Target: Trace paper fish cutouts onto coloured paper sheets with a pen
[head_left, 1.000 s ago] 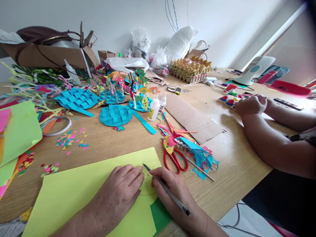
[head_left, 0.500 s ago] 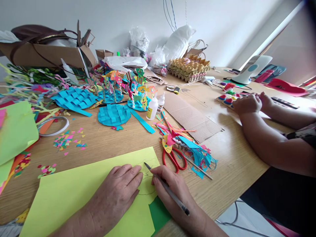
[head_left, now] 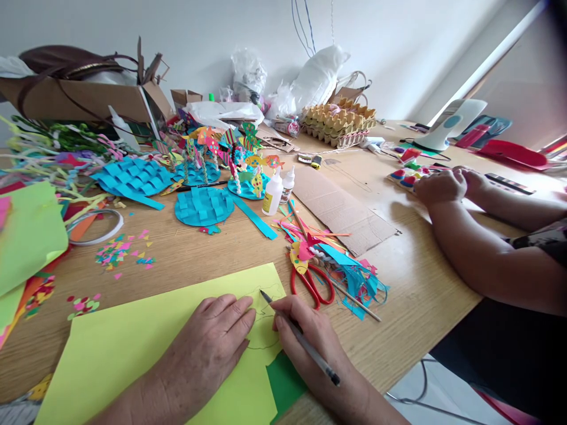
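Right hand (head_left: 325,335) pinches the pen (head_left: 312,352), slanting far-left over the paper (head_left: 133,333), tip just right of the flattened left hand (head_left: 212,336).

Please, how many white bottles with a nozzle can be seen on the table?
3. One white bottle and a second bottle stand together beside the flat cardboard; a third bottle is farther left, before the open box. More may be hidden.

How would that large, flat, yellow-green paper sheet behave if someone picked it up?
The sheet looks thin and broad, so it would probably sag if lifted by one corner. Being paper, it's likely light. The left hand resting on it may stop it sliding.
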